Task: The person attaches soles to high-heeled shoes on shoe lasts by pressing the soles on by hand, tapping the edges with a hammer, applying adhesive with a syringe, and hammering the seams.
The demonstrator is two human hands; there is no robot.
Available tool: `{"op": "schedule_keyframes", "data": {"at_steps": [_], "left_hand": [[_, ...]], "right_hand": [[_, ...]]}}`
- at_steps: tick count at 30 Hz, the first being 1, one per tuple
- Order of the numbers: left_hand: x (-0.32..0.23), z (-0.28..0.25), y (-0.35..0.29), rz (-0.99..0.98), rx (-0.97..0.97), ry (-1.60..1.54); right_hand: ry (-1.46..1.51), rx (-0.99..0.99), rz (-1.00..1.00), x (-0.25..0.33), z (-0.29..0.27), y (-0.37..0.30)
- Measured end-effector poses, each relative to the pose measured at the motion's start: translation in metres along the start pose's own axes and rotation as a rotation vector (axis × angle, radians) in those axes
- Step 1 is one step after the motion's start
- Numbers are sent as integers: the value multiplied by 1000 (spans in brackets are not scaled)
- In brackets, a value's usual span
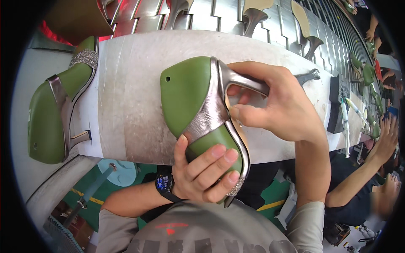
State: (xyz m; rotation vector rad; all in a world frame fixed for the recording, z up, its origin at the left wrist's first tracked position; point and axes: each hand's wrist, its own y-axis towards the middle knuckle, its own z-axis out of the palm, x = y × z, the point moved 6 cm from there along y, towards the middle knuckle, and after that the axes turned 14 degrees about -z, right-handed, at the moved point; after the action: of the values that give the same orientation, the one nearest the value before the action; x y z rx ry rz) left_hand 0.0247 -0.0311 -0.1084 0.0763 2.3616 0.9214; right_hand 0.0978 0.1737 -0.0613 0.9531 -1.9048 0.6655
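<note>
I hold a high-heeled shoe [208,112] over the bench, its pewter-coloured upper fitted on a green plastic last [185,90]. My left hand [206,173] wraps round the toe end, fingers spread across the green forepart beside a glittery strap. My right hand [276,99] grips at the heel: the index finger lies along the slim metallic heel and the thumb rests by the sole's arch. The fingers behind the heel are partly hidden. To the left, a matching shoe [59,114] on its green last lies on its side.
Beyond the pale worktop [130,84] runs a metal slat conveyor [228,19] bearing several heeled sole pieces. On the right are a wrench [310,76], a black block [335,105] and pens [346,126]. A co-worker's arm [363,170] reaches in at far right. A light-blue round stool [122,173] stands below.
</note>
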Motion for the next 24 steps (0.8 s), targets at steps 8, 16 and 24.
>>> {"op": "schedule_keyframes", "data": {"at_steps": [8, 16, 24], "left_hand": [[1, -3, -2, 1, 59, -3], [3, 3, -14, 174, 41, 152], [7, 11, -23, 216, -102, 256]], "right_hand": [[-31, -138, -224, -9, -1, -3], [-99, -91, -194, -11, -4, -7], [-71, -159, -270, -17, -2, -10]]}}
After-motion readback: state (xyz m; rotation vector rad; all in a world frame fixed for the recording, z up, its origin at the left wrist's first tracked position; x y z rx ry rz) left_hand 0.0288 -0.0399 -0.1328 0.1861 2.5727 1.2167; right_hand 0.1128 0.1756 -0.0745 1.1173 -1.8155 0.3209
